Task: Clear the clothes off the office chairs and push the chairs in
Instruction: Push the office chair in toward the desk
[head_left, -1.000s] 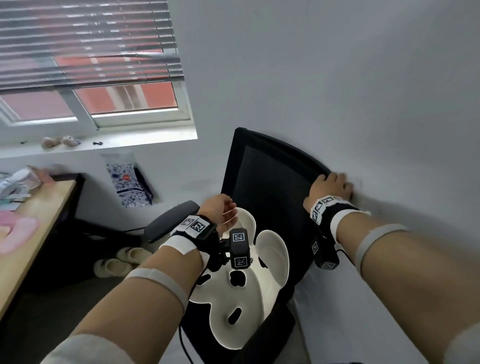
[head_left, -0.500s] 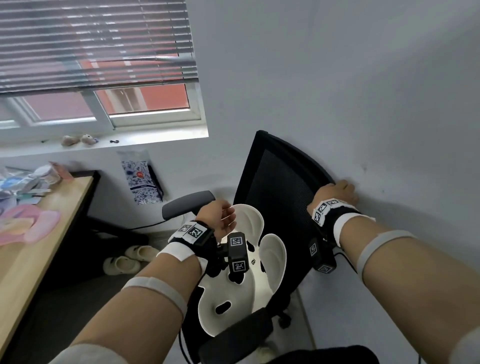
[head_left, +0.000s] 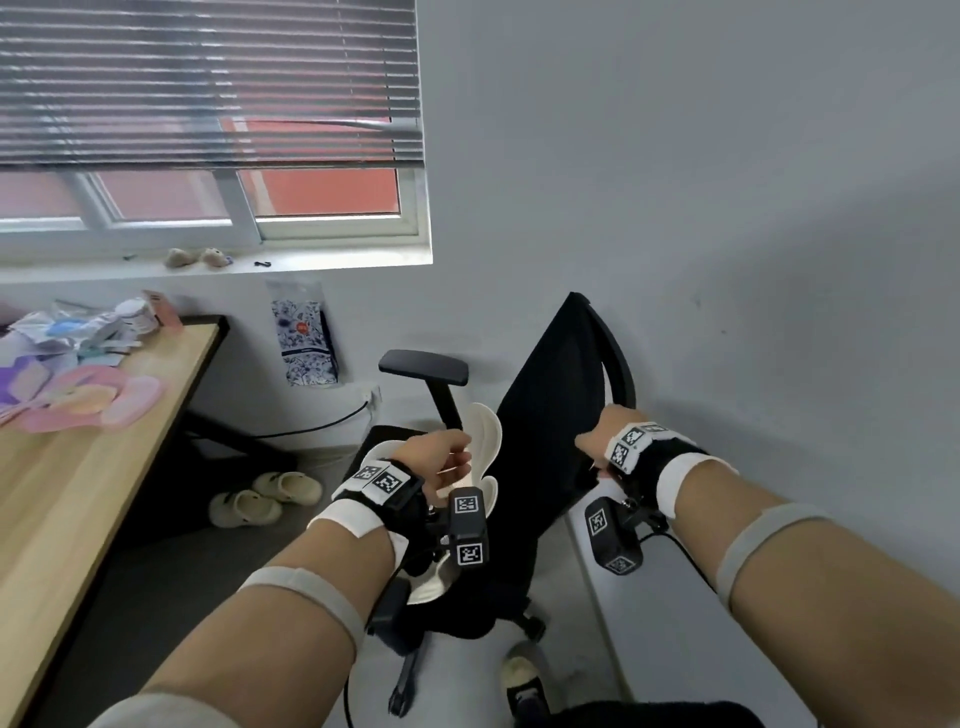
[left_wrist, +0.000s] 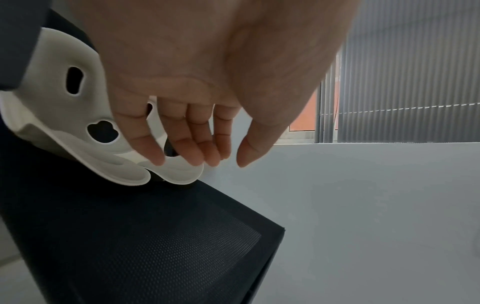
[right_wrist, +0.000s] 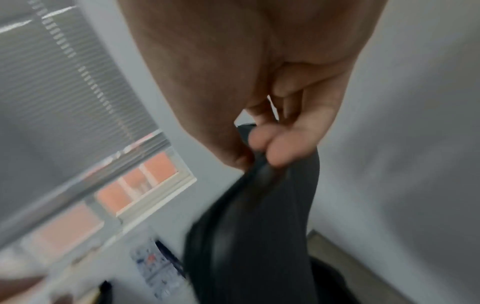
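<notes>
Grey floor (head_left: 182, 571) lies nearest, under the black office chair (head_left: 550, 415), which stands turned between the wooden surface (head_left: 78, 493) on the left and the white wall (head_left: 727, 208) on the right. Of the two hands, the right hand (head_left: 597, 436) curls its fingers (right_wrist: 280, 152) round the edge of the backrest, while the left hand (head_left: 441, 457) is relaxed and spread above the white cushion (left_wrist: 52, 115) on the seat. Pale slippers (head_left: 265, 496) lie near the surface's legs. Farther back, the window (head_left: 208, 197) with half-lowered blinds (head_left: 208, 78).
</notes>
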